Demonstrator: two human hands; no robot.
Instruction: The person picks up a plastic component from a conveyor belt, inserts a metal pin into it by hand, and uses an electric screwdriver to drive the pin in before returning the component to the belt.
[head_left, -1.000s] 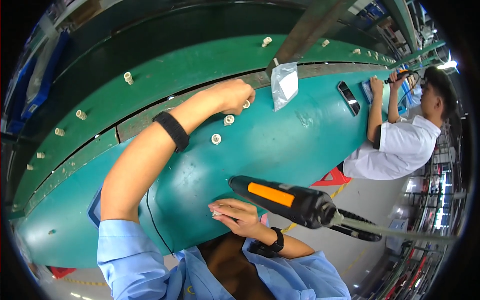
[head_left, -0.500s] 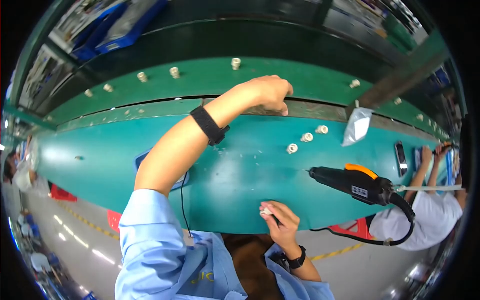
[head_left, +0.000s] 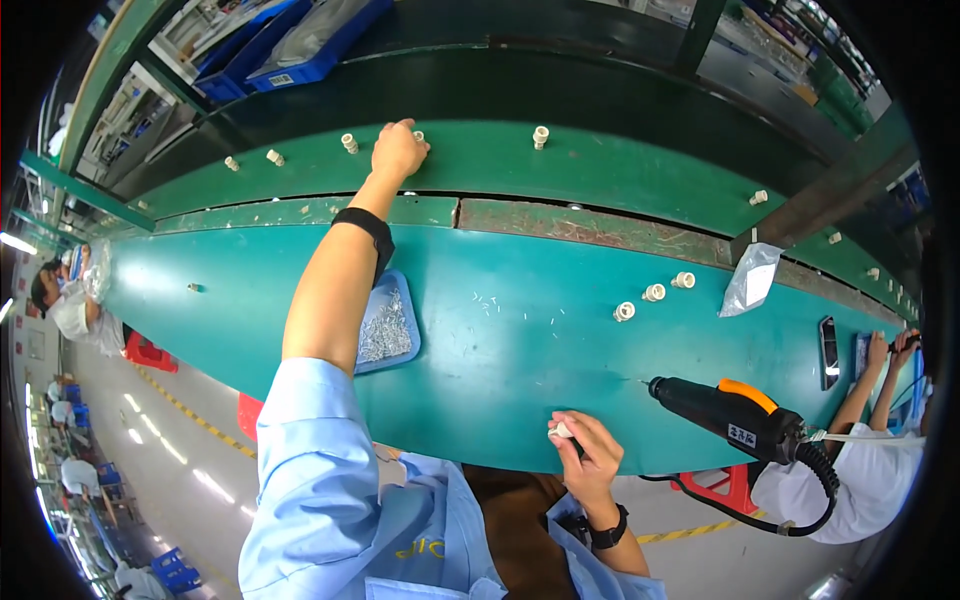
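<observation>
Far out over the green ledge (head_left: 470,165), my left hand (head_left: 399,153) has its fingers closed around a small white plastic fitting (head_left: 419,137). Part of that fitting is hidden by the fingers. Close to the bench's near edge, my right hand (head_left: 592,458) pinches another small white part (head_left: 561,430) between thumb and fingers. Beside my left forearm lies a blue tray (head_left: 414,335) of small metal pieces that look like screws. Three white fittings (head_left: 653,292) stand on the teal bench (head_left: 490,385), right of the middle.
A black electric screwdriver (head_left: 715,403) with an orange lever lies at the right, cabled. Behind it are a clear plastic bag (head_left: 752,280) and a phone (head_left: 829,353). More fittings (head_left: 540,137) stand along the ledge. A co-worker's arms (head_left: 872,378) are at far right.
My left hand has moved left across the ledge and closed on a fitting there. The tray beside my forearm shows more fully. My right hand still pinches its part; the view has shifted.
</observation>
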